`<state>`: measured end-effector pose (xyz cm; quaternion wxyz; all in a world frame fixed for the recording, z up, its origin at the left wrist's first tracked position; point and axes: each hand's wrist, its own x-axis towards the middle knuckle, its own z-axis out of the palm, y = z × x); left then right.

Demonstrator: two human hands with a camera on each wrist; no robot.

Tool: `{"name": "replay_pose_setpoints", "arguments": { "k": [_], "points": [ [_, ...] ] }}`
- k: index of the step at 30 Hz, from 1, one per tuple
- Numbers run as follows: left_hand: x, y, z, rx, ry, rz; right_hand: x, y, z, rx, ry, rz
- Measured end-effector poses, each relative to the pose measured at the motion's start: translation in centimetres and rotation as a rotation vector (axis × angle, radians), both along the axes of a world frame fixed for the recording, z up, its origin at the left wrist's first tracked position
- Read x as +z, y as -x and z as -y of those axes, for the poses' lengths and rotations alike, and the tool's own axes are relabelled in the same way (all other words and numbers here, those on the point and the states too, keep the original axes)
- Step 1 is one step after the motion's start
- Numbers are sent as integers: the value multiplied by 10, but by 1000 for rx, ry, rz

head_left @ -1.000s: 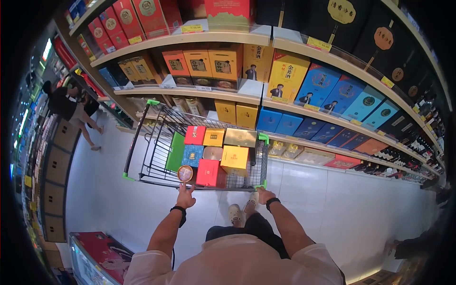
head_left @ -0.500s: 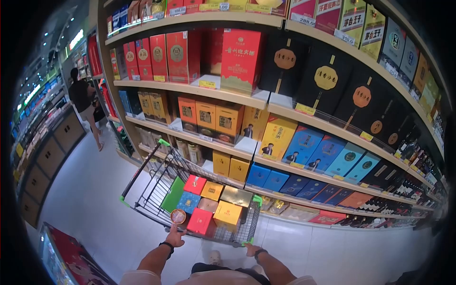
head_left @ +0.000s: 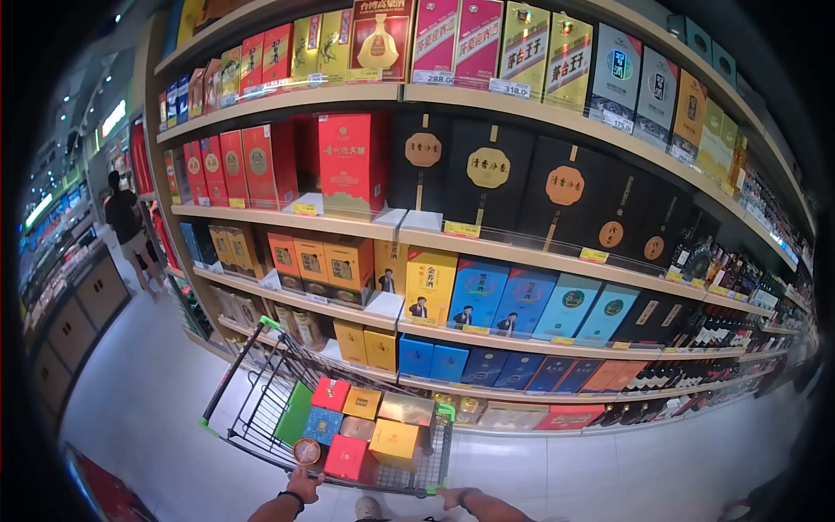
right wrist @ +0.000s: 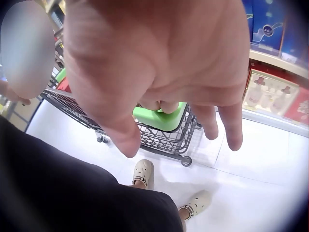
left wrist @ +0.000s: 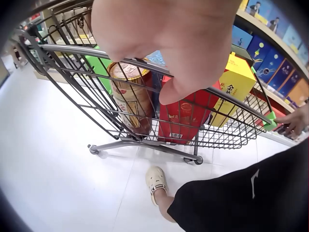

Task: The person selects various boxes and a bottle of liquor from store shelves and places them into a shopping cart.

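A wire shopping cart (left wrist: 72, 50) with green corner caps stands side-on before me, loaded with boxes. My left hand (head_left: 301, 484) holds its near side rail, the thumb hanging over my side; most of the fingers are hidden in the left wrist view. Right by that hand stands a round brown and gold canister (left wrist: 133, 104), beside a red box (left wrist: 186, 116). My right hand (right wrist: 159, 63) has two fingers bent onto the green corner cap (right wrist: 161, 120), while the outer two hang past it. A yellow box (head_left: 394, 444) and a blue box (head_left: 323, 424) sit among the others.
Close behind the cart, tall shelves (head_left: 487, 237) carry rows of boxed bottles. A low wooden counter (head_left: 83, 317) runs along the left, where another person (head_left: 126, 230) walks. A red-sided case (head_left: 109, 491) stands at the lower left. White floor tiles (head_left: 522, 461) lie to the right.
The head view has tilted up, so the cart and both hands sit lower and more shelves show. The shelves have shifted left in view. Both hands keep their places on the cart.
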<state>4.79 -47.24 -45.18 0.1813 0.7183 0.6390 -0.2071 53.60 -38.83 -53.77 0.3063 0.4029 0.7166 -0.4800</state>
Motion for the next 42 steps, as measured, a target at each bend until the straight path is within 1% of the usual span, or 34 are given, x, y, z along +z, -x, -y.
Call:
{"name": "replay_pose_setpoints", "arguments": {
  "k": [1,4,5,6,7,9,10,11,12,14,15,18,20,22,23,24,25,26,27,28,30,31,32,34,36,38,39,42],
  "points": [
    [0,-8,4,-24,-15,-12,-25,-16,7,25,-122,-76],
    [2,-33,10,-41,-23,-50,-21,-40,12,35,-141,-94],
    [1,-40,13,-52,-48,-41,-18,-49,14,26,-104,-41],
    [-3,-48,16,-61,-69,-33,1,-56,13,19,-65,10],
    [-5,-55,18,-72,-88,-25,32,-61,12,12,-23,61],
    [-9,-71,19,-51,-78,-9,65,-75,14,-7,-15,78],
    [-4,-82,18,-44,-72,-2,70,-84,18,-20,-11,85],
    [5,-92,16,-17,-32,1,56,-90,16,-11,-32,76],
    [11,-102,14,-10,-14,7,59,-95,22,-42,-41,89],
    [16,-120,8,12,17,21,82,-107,23,-95,-66,117],
    [11,-125,5,-5,21,8,96,-111,26,-161,-80,126],
    [25,-148,-8,-17,54,-27,83,-125,21,-267,-96,132],
    [25,-162,-15,-61,54,-95,60,-138,21,-376,-137,87],
    [37,-179,-26,-67,106,-141,12,-148,26,-323,-338,64],
    [53,-189,-34,-74,134,-136,25,-146,32,-342,-312,118],
    [63,-195,-34,-80,166,-130,50,-143,31,-359,-284,173],
    [49,-190,-36,-110,112,-146,53,-143,31,-375,-253,125],
    [24,-187,-38,-148,45,-144,50,-146,35,-398,-238,93],
    [20,-192,-42,-142,77,-147,42,-150,38,-429,-275,37],
    [30,-199,-41,-140,71,-117,40,-153,40,-424,-260,48],
    [53,-217,-43,-126,138,-78,43,-156,36,-419,-246,57],
    [56,-220,-45,-126,154,-66,48,-160,38,-459,-233,30],
    [61,-223,-51,-118,174,-65,52,-161,32,-456,-213,24],
    [50,-227,-52,-105,154,-27,57,-167,34,-459,-212,41],
    [60,-235,-54,-110,166,-32,59,-172,33,-490,-227,76],
    [52,-236,-58,-99,179,13,64,-181,28,-494,-256,36],
    [62,-241,-60,-42,177,46,67,-185,19,-478,-296,-1],
    [41,-245,-77,20,234,56,78,-202,-4,-545,-321,-110]
  ]
}}
